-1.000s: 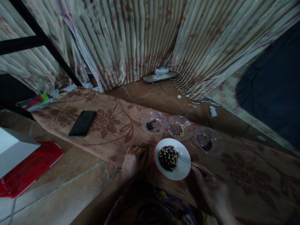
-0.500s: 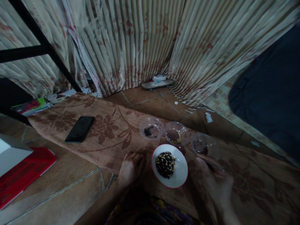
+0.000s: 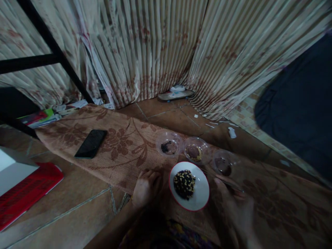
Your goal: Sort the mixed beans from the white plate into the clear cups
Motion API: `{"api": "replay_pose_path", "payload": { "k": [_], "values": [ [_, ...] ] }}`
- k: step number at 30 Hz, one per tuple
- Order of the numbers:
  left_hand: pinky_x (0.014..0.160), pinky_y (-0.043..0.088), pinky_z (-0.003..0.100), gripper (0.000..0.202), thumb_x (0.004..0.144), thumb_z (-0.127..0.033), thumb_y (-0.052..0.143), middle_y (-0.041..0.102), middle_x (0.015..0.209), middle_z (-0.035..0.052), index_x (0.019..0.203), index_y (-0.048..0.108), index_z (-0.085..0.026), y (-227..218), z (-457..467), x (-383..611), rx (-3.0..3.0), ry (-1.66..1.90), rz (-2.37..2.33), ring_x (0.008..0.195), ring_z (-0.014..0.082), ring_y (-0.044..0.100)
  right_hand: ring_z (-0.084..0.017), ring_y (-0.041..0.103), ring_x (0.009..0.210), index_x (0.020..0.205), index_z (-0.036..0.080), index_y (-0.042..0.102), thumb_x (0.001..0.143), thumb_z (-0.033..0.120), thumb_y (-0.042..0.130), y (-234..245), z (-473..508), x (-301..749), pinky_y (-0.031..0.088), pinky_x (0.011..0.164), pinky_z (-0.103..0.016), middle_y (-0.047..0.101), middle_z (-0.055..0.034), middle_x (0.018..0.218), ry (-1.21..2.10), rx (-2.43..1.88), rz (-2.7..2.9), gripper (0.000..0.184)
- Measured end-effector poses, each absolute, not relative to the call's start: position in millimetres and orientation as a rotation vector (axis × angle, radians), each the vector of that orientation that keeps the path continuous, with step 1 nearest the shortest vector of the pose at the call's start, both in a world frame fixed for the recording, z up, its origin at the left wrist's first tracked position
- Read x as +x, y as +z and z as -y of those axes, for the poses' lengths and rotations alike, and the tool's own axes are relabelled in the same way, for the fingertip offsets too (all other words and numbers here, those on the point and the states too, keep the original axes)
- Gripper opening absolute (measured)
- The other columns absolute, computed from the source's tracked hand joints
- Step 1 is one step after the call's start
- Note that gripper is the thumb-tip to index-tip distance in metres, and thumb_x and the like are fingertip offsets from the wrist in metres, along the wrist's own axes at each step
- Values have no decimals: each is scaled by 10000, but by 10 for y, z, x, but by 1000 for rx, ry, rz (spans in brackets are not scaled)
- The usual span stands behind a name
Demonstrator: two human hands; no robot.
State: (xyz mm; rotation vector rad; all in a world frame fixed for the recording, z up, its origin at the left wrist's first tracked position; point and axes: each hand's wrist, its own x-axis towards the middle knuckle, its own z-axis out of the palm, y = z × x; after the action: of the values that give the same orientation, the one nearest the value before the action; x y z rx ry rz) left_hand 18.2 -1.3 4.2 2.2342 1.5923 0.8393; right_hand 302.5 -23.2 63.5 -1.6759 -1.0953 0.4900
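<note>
A white bowl with a red rim (image 3: pixel 201 188) holds a mixed heap of small black and yellow beans or seeds (image 3: pixel 184 184). My right hand (image 3: pixel 236 204) is closed round a thin, stick-like tool (image 3: pixel 232 183), slightly blurred, which points left toward the bowl's far rim. Left of the bowl, my left hand (image 3: pixel 145 188) rests on the cloth with fingers curled in; whether anything is in them is hidden. Behind the bowl stand three clear plastic cups: a left cup (image 3: pixel 169 143) with black seeds, a middle cup (image 3: pixel 195 149) with yellow ones, and a right cup (image 3: pixel 225 162) without visible seeds.
A brown flower-patterned cloth (image 3: pixel 116 166) covers the narrow table. On its left part lies a black phone (image 3: pixel 90 144). Striped curtains (image 3: pixel 155 52) hang behind, with a skateboard (image 3: pixel 176 95) on the tiled floor. A white box (image 3: pixel 15 164) stands at left, a dark padded shape (image 3: pixel 298 103) at right.
My right hand and its tool have shifted slightly left, toward the bowl. The whole view has moved a little; my left hand stays put on the cloth.
</note>
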Motion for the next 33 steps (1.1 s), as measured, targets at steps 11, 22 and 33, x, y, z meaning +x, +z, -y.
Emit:
{"api": "replay_pose_path", "payload": {
  "k": [11,22,33],
  "values": [
    [813,467,357,155,969,-207,532,713,873,37,926,681,-203,65,6,193,2237,799,-1594,831,192,626,-272,719,975,902,241,798,845,514,662,390,523,3160,575,881,-410,783,-82,999,566,-1788,1417,310],
    [815,472,361,154,979,-228,527,713,873,39,927,670,-205,25,7,187,2248,832,-1591,843,197,625,-239,738,875,854,245,793,856,519,632,469,475,3098,594,795,-349,785,-70,925,547,-1737,1453,318],
    [812,478,354,185,986,-238,505,709,856,38,920,677,-214,38,8,181,2251,837,-1602,813,192,625,-260,733,930,875,225,790,835,491,681,426,491,3131,597,823,-378,782,-87,965,520,-1770,1337,290]
  ]
}}
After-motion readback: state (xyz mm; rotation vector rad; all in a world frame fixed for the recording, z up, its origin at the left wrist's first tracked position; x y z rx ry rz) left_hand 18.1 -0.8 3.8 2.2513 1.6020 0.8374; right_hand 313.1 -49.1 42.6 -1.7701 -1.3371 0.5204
